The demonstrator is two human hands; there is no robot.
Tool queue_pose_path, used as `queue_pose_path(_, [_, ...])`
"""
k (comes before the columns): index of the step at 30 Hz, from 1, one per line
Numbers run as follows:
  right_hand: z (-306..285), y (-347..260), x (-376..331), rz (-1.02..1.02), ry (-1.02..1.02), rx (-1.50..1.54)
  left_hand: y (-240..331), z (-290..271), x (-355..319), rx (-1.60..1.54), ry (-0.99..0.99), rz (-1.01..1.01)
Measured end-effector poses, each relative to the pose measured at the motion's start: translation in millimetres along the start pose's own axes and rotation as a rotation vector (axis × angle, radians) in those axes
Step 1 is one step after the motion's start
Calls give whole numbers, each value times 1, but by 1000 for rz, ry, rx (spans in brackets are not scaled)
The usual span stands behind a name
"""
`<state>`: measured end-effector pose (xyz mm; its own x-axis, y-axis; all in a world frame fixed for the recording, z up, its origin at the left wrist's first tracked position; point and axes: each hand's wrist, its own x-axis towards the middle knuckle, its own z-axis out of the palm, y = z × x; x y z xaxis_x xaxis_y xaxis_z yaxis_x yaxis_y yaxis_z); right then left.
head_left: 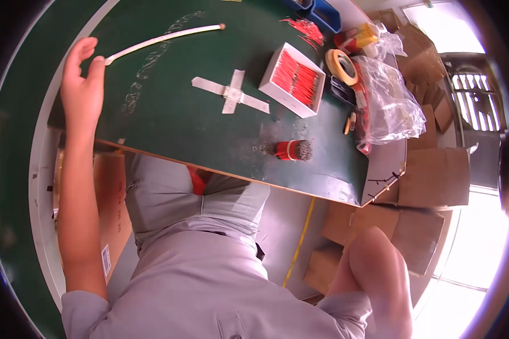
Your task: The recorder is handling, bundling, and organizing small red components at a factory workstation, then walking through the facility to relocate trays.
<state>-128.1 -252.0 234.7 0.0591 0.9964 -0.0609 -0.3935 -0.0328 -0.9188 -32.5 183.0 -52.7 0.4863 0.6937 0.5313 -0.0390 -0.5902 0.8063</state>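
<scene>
My left hand point(85, 85) is at the left of the green tabletop, its fingers curved and the thumb held apart from them. Its thumb tip is right beside the near end of a long, thin white rod point(167, 37), which has a brownish far tip. Nothing shows gripped between the fingers. My right arm point(376, 271) is bent at the lower right, and its hand is out of the picture. Nearer the table's front edge lies a banded bundle of thin red wires point(285, 150) with grey ends. A white box point(287, 101) holds many more red wires.
A cross of whitish tape point(232, 95) is stuck on the green table point(169, 118). Loose red wires point(306, 32) lie near blue bins point(326, 16). Tape rolls point(341, 66) and a clear plastic bag point(387, 104) crowd the right edge. Cardboard boxes point(435, 178) stand beyond.
</scene>
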Motion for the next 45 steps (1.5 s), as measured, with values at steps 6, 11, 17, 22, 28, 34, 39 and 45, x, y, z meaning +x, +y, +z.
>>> queue_pose_path(6, [-27, -14, 4, -135, -377, -348, 8, 9, 14, 44, -65, -37])
queue_pose_path(11, [-14, 1, -4, -25, -850, -438, -6, 22, 2, -94, 153, -24])
queue_pose_path(17, [-55, 46, -65, 58, -718, -334, 19, 31, 14, 31, 69, 91])
queue_pose_path(22, [-81, 80, -64, -88, -335, -523, 21, 20, 7, 218, 131, 111])
queue_pose_path(28, [-112, 114, -21, -228, 153, -747, 20, 8, -1, 145, 218, 42])
queue_pose_path(34, [-169, 280, -11, 392, 906, -1262, 18, 29, 22, 26, 121, 114])
queue_pose_path(39, [-179, 304, 18, 374, 1016, -1599, -10, 15, 21, -98, 81, 38])
queue_pose_path(45, [-205, 306, 13, 314, 729, -1548, -7, 13, 18, -497, -28, -50])
